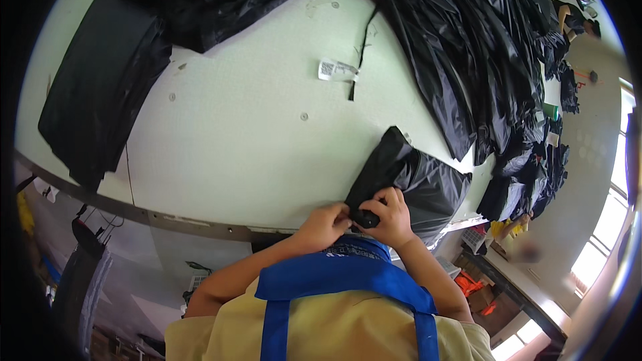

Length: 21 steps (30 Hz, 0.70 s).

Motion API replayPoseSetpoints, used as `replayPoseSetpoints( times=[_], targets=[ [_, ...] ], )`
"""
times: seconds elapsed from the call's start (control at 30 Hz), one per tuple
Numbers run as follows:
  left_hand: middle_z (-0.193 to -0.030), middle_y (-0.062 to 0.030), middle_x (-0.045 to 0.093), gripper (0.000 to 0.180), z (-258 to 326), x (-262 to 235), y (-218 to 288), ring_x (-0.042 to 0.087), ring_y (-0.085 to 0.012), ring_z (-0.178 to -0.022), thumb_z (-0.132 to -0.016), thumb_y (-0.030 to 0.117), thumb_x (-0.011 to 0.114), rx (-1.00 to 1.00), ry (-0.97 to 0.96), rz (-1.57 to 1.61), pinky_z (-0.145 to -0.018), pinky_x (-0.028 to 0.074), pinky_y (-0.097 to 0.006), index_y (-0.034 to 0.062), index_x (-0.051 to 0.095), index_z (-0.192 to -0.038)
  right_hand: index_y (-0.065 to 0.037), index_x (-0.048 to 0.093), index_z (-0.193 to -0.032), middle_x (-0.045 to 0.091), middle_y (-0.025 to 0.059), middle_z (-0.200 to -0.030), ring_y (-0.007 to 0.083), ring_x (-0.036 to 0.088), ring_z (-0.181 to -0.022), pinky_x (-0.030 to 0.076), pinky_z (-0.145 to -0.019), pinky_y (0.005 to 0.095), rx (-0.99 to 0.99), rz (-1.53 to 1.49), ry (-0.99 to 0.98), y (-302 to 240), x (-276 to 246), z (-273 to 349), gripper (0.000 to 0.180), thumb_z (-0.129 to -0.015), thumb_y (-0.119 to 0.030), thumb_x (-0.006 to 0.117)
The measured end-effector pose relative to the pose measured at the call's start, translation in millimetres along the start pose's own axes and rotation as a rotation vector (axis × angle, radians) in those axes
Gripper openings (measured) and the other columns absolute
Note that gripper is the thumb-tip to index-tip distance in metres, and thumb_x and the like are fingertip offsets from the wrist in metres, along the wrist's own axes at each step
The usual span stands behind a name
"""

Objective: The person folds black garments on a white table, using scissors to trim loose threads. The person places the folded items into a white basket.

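Note:
A glossy black fabric piece [433, 184] lies folded at the near edge of the table, right in front of my body. My left hand [326, 227] is closed at its near left corner, fingertips pinched on the edge of the cloth. Close beside it, my right hand [389, 217] is closed over the same corner, its thumb and fingers gripping a bunched dark part. Whether something small is also inside the right hand's grip I cannot tell. The two hands are almost touching.
Long black fabric [441, 40] is heaped along the far and right sides of the pale table [254, 134]. A folded black stack [100, 87] lies at left. A white label [336, 70] with a dark strip sits mid-table. Other people are at the far right.

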<state>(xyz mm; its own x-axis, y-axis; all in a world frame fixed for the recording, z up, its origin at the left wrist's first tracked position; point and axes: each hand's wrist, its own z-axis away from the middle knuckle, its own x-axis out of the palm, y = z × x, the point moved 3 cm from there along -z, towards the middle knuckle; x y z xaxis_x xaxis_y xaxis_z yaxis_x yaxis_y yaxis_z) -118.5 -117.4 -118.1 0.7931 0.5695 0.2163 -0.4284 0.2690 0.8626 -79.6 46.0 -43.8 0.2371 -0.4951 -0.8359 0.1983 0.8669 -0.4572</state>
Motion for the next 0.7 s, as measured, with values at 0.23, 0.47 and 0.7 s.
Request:
replayPoseSetpoints(
  times=[0.23,0.47,0.7],
  targets=[
    [-0.076,-0.011,0.064,0.022,3.5,34.8,-1.0,0.063,-0.0163,-0.067,-0.083,0.006,0.067,-0.024,0.282,0.095,-0.061,0.049,-0.029,-0.0029,0.057,-0.101,-0.014,0.065,-0.111,0.05,0.013,-0.115,0.0312,0.049,-0.1,0.043,-0.089,0.0402,-0.172,-0.378,0.066,18.6,-25.5,24.7,0.056,-0.061,-0.03,0.084],
    [-0.079,-0.0063,0.06,0.007,9.5,65.1,16.4,0.062,-0.0132,-0.07,-0.09,0.004,0.058,-0.099,0.405,0.551,-0.064,0.051,-0.025,-0.0017,0.057,-0.093,-0.014,0.069,-0.105,0.051,0.0112,-0.109,0.0305,0.049,-0.101,0.043,-0.089,0.0399,-0.234,-0.275,0.143,28.9,-32.8,49.3,0.037,-0.07,-0.019,0.079],
    [-0.077,-0.0045,0.058,0.003,25.5,88.2,4.6,0.058,-0.0118,-0.068,-0.09,0.003,0.057,-0.092,0.473,0.506,-0.065,0.052,-0.025,0.0,0.055,-0.09,-0.007,0.058,-0.084,0.049,0.015,-0.104,0.0344,0.049,-0.098,0.045,-0.082,0.041,-0.378,-0.29,0.303,42.1,-17.4,101.4,0.03,-0.06,-0.004,0.076]
  ],
)
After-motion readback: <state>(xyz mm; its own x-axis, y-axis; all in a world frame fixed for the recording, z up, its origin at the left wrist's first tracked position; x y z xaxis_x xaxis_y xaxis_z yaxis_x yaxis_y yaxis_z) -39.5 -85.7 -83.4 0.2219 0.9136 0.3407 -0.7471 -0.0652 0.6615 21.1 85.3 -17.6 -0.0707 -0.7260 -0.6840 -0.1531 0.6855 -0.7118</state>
